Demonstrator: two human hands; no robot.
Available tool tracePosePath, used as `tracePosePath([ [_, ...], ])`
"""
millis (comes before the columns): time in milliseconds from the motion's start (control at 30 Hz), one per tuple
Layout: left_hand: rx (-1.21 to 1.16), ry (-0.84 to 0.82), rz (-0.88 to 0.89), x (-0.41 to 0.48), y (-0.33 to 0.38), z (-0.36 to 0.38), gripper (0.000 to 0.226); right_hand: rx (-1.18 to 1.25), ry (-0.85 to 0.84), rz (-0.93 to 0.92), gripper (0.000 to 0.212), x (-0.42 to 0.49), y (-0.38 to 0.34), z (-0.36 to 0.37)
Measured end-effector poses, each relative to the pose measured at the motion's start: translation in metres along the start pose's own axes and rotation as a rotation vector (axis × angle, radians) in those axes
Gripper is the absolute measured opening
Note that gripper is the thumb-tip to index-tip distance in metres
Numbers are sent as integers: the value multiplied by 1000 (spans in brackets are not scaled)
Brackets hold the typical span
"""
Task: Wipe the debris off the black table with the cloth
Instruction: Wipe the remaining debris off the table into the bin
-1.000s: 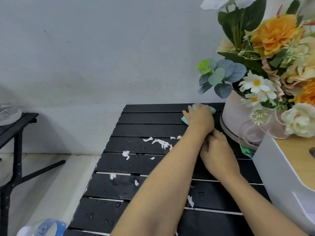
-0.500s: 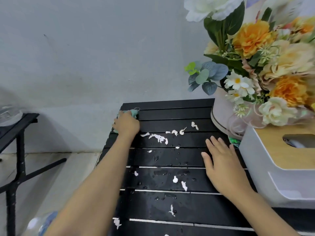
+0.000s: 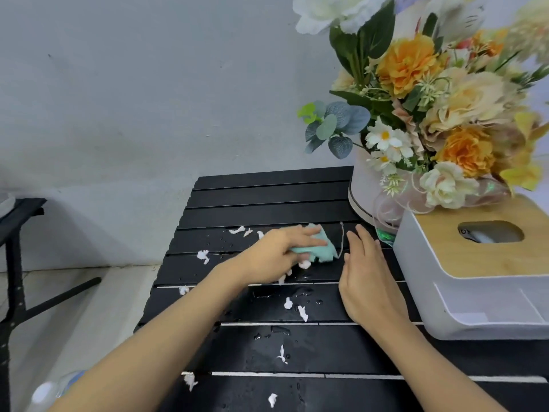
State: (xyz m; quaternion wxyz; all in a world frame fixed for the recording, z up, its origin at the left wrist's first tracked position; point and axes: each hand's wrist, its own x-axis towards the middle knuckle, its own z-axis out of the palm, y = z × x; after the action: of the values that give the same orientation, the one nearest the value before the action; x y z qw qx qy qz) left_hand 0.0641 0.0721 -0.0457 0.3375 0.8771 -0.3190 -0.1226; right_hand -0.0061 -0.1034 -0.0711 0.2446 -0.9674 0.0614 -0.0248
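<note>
The black slatted table (image 3: 267,197) is wet with droplets and strewn with small white paper scraps (image 3: 203,256) across its middle and front. My left hand (image 3: 279,254) presses a mint-green cloth (image 3: 322,248) flat on a middle slat; a thin thread hangs off the cloth's right edge. My right hand (image 3: 368,278) rests on the table just right of the cloth, fingers straight and slightly apart, holding nothing. More scraps (image 3: 302,313) lie in front of both hands.
A pale round flower box with an orange and cream bouquet (image 3: 416,114) stands at the table's back right. A white tissue box with a wooden lid (image 3: 481,263) sits in front of it. A black stand (image 3: 17,209) is at the far left. A bottle (image 3: 50,388) lies on the floor.
My left hand has swept the cloth from the table's back left corner rightward to the middle, pushing scraps along. My right hand stayed put on the table.
</note>
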Motion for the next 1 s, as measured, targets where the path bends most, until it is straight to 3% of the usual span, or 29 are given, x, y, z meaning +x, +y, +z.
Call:
tracePosePath([
  [100,-261,165,-107,-1,18,-18,36,35,25,-35,49,0,1,-2],
  [200,-179,389,-172,26,10,-29,35,31,101,-119,42,-21,2,-9],
  [367,143,221,-192,39,-14,-2,36,-183,56,-82,52,-70,18,-4],
  [567,193,237,-44,-44,32,42,47,-247,61,-86,58,-70,19,3],
  [667,42,134,-57,-71,52,44,48,-255,48,-92,61,-68,19,3],
  [800,-132,345,-229,-56,43,20,43,-230,32,-102,61,-67,17,2],
  [867,-63,382,-279,-47,38,17,41,-205,-1,-113,58,-69,16,-2],
  [1000,173,307,-161,-57,41,46,42,-77,-11,-125,49,-70,18,-10],
])
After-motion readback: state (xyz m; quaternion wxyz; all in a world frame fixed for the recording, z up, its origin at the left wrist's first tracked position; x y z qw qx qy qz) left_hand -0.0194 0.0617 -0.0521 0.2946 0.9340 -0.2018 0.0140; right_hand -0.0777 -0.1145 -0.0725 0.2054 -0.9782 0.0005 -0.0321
